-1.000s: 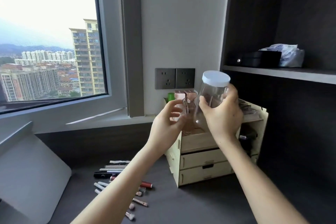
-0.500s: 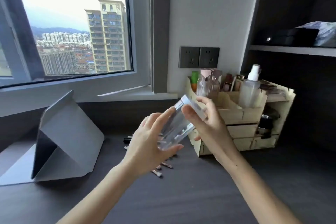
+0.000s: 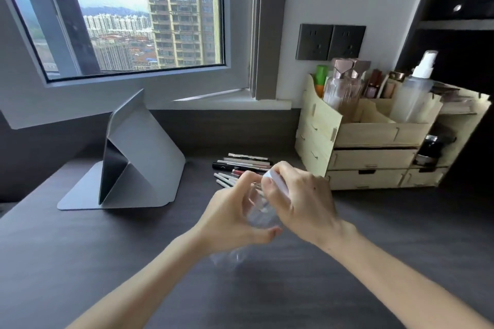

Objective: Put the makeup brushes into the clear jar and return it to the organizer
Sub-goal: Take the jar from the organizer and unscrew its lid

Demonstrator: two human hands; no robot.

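The left hand (image 3: pixel 230 218) wraps the see-through plastic jar (image 3: pixel 258 215), tilted above the dark surface (image 3: pixel 374 262). The right hand's (image 3: pixel 299 200) fingers (image 3: pixel 270 189) pinch its white lid (image 3: pixel 278 181). It looks light, slippery. Brushes (image 3: pixel 226 178) lie at 12 o'clock.

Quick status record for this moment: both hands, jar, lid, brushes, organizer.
left hand: wrapped around the body of the clear jar, grip closed
right hand: closed over the white lid
jar: tilted, held above the desk, no brushes visible inside
lid: on the jar; whether loosened, cannot tell
makeup brushes: lying on the desk, behind the hands
organizer: right rear of the desk, holding bottles
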